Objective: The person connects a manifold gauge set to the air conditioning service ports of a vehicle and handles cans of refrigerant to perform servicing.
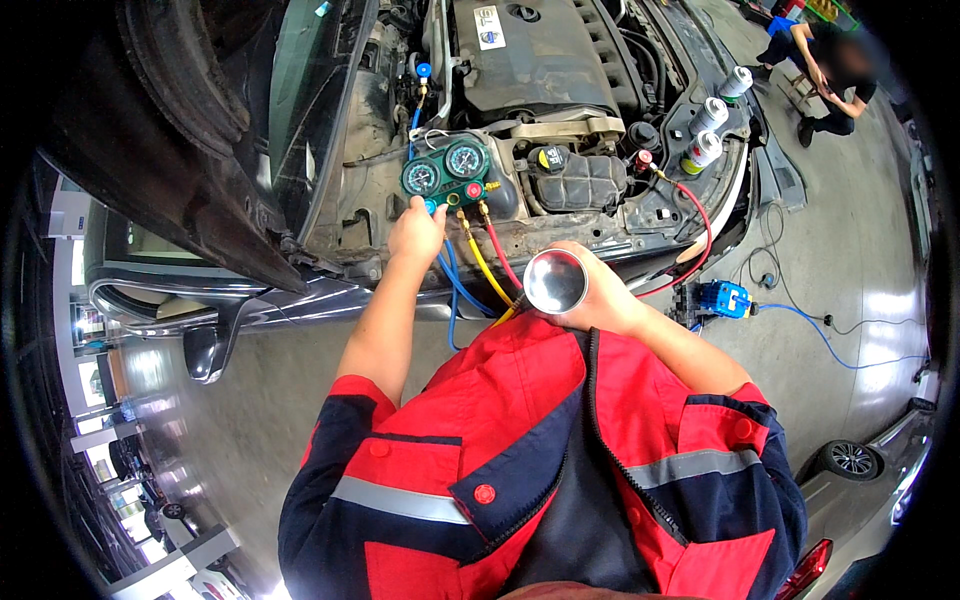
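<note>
My left hand [417,225] grips the blue knob at the lower left of the green twin-gauge manifold [455,197], which rests in the open engine bay. Blue, yellow [488,267] and red hoses hang from the manifold. My right hand [595,285] holds a silver metal can [554,281] with its round end facing up, just in front of the car's front edge. A red coupler [644,160] with a red hose sits right of the black reservoir [572,183]; a blue coupler [423,72] stands behind the manifold. Three cans [703,150] stand at the right of the bay.
The raised hood [175,150] fills the upper left, above a side mirror [205,350]. A blue pump [724,298] with cables stands on the floor [850,250] at the right. A co-worker [822,80] is at the upper right. A second car [850,490] is at the lower right.
</note>
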{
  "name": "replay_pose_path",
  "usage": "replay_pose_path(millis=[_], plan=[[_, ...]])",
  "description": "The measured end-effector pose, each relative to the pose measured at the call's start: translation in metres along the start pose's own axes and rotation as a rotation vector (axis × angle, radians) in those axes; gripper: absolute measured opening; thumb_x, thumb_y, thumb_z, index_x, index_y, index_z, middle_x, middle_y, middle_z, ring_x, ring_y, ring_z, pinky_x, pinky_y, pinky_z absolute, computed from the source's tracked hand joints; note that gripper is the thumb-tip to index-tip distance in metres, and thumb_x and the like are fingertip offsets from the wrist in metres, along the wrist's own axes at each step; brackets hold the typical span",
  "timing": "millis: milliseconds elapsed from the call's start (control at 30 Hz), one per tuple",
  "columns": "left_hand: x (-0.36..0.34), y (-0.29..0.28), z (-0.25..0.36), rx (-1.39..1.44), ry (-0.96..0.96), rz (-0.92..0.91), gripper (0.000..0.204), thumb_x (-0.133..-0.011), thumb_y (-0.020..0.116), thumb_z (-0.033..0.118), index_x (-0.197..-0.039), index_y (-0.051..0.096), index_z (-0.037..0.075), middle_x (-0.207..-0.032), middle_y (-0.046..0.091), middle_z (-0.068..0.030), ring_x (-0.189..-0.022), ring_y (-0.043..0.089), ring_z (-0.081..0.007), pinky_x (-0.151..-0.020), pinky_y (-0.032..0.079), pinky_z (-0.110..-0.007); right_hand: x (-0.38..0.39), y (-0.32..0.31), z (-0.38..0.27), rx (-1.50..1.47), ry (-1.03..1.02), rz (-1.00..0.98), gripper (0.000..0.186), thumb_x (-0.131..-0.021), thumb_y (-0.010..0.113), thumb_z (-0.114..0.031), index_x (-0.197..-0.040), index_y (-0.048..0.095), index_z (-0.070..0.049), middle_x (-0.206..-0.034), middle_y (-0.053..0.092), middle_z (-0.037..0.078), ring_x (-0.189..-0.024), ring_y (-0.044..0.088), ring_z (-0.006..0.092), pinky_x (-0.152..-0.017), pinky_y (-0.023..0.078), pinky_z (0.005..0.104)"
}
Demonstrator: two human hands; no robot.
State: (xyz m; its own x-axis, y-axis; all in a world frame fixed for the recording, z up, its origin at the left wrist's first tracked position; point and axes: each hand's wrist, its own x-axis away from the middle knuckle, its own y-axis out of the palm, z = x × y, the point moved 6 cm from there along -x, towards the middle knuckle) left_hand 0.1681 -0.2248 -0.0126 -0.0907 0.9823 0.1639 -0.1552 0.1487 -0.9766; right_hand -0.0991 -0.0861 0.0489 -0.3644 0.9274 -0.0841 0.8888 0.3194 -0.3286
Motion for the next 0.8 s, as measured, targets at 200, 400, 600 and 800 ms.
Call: replay_pose_path(millis=[200,400,600,800], plan=[[-0.0006,0.0010,-0.0005,-0.013,-0.001,0.003,0.046,-0.092,0.054,0.046,-0.104,0.052,0.002,-0.092,0.067,-0.0239,-0.088,0.066,-0.0413,-0.076,0.052,-0.051,0.0005,0.0013,0.0047,0.026,-0.019,0.005,0.076,-0.061,0.082,-0.017,-0.126,0.047,0.000,-0.118,0.055,0.018,-0.113,0.055,0.0315,-0.099,0.043,0.0367],[-0.0008,0.0015,-0.0011,-0.012,-0.002,0.002,0.046,-0.092,0.054,0.046,-0.105,0.052,0.002,-0.092,0.067,-0.0240,-0.089,0.066,-0.0413,-0.076,0.052,-0.051,-0.0005,0.0010,0.0036,0.014,-0.009,0.001,0.075,-0.061,0.082,-0.016,-0.126,0.047,-0.001,-0.118,0.056,0.017,-0.113,0.056,0.0314,-0.099,0.043,0.0369],[-0.0001,0.0003,-0.0002,0.001,-0.016,-0.013,0.045,-0.092,0.055,0.046,-0.105,0.051,0.002,-0.093,0.067,-0.0244,-0.090,0.065,-0.0418,-0.077,0.051,-0.052,-0.0007,0.0003,0.0020,0.012,-0.042,0.013,0.074,-0.062,0.081,-0.016,-0.125,0.047,-0.001,-0.117,0.056,0.017,-0.112,0.056,0.0312,-0.099,0.043,0.0368],[0.0003,-0.0005,0.0003,-0.001,-0.016,-0.010,0.045,-0.092,0.055,0.045,-0.105,0.051,0.002,-0.093,0.067,-0.0247,-0.089,0.065,-0.0420,-0.076,0.052,-0.052,-0.0010,0.0002,0.0012,-0.002,-0.027,0.010,0.074,-0.061,0.082,-0.016,-0.125,0.047,-0.001,-0.117,0.056,0.017,-0.111,0.056,0.0310,-0.098,0.044,0.0369]])
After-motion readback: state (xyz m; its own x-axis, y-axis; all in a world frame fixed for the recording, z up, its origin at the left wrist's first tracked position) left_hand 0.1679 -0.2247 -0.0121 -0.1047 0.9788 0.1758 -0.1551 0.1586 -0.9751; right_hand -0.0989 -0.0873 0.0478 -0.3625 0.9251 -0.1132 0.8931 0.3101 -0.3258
